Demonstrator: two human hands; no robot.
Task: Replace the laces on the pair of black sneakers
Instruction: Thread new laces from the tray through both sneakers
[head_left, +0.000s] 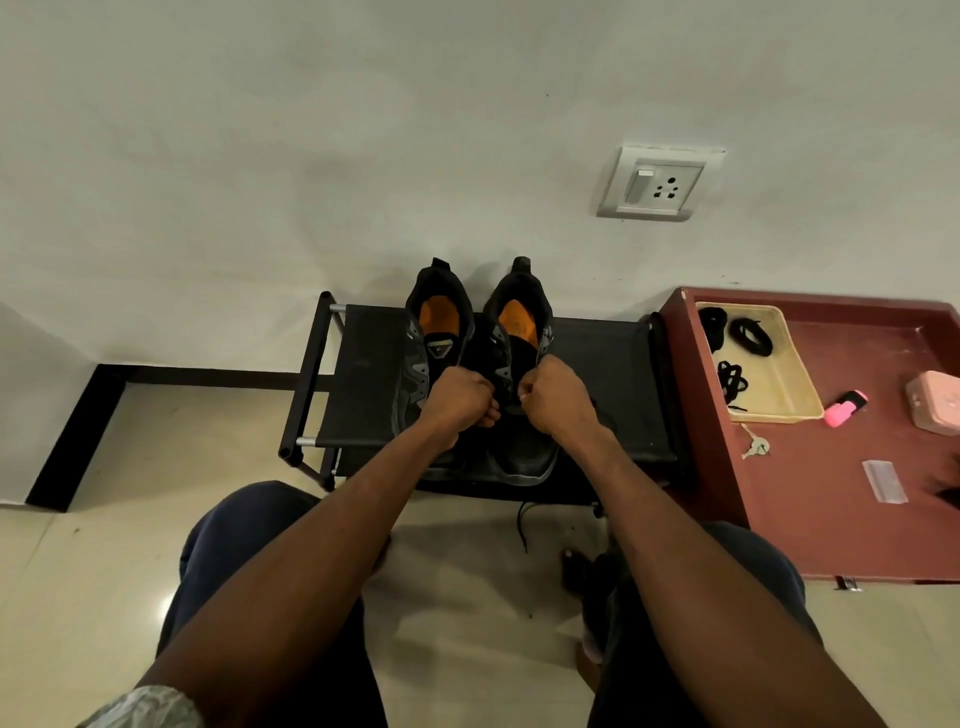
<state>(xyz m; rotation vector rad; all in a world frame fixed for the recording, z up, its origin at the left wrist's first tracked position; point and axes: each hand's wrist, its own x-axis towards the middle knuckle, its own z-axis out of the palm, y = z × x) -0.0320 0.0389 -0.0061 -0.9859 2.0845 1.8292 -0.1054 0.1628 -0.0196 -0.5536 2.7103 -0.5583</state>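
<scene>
Two black sneakers with orange insoles stand side by side on a black shoe rack (363, 364), heels toward the wall. The left sneaker (434, 332) is beside my left hand (457, 397). Both hands are curled over the middle of the right sneaker (519, 332). My right hand (553, 397) pinches a black lace at the eyelets; my left hand grips the lace on the other side. A loose black lace end (522, 525) hangs below the rack's front edge. Spare black laces (748, 338) lie coiled in a beige tray (800, 395).
A maroon table (810, 509) stands right of the rack, holding the tray, a pink highlighter (847, 408), a pink box (937, 400), keys (756, 447) and a small clear packet (883, 480). My knees sit below. A wall socket (657, 184) is above.
</scene>
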